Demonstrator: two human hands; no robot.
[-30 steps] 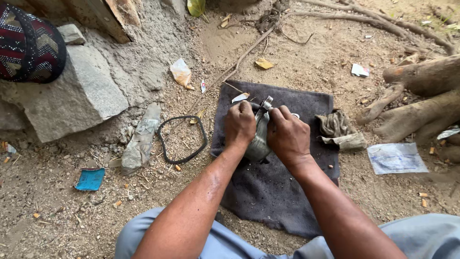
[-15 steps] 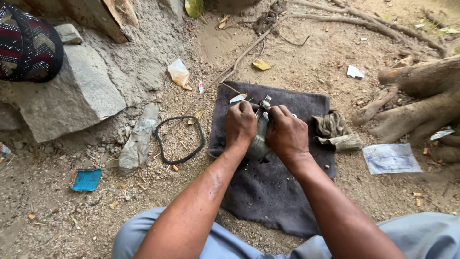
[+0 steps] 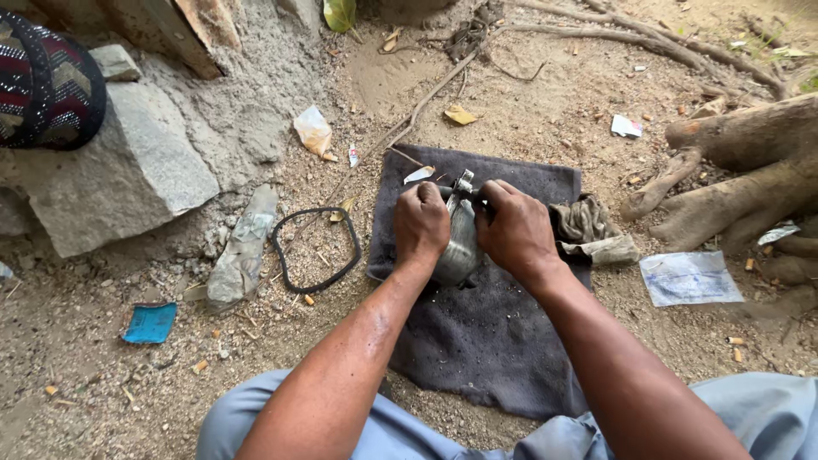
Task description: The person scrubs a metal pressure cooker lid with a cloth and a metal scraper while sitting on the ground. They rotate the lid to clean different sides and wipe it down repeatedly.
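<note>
A grey metal engine part (image 3: 461, 243) sits upright on a dark cloth (image 3: 486, 332) spread on the dirt. My left hand (image 3: 421, 223) grips its left side. My right hand (image 3: 514, 230) is closed around its right side and upper end, where a small metal fitting (image 3: 464, 180) sticks out between the two hands. What my right fingers pinch is hidden. A black rubber gasket ring (image 3: 316, 248) lies on the ground left of the cloth.
A crumpled rag (image 3: 590, 228) lies at the cloth's right edge. A clear plastic bag (image 3: 688, 278) is further right, near thick tree roots (image 3: 741, 170). Grey stones (image 3: 119, 175), a patterned cap (image 3: 47, 85) and a blue scrap (image 3: 150, 323) are at left.
Both hands stay on the metal part. The view has shifted slightly; the hands show no clear change of grip.
</note>
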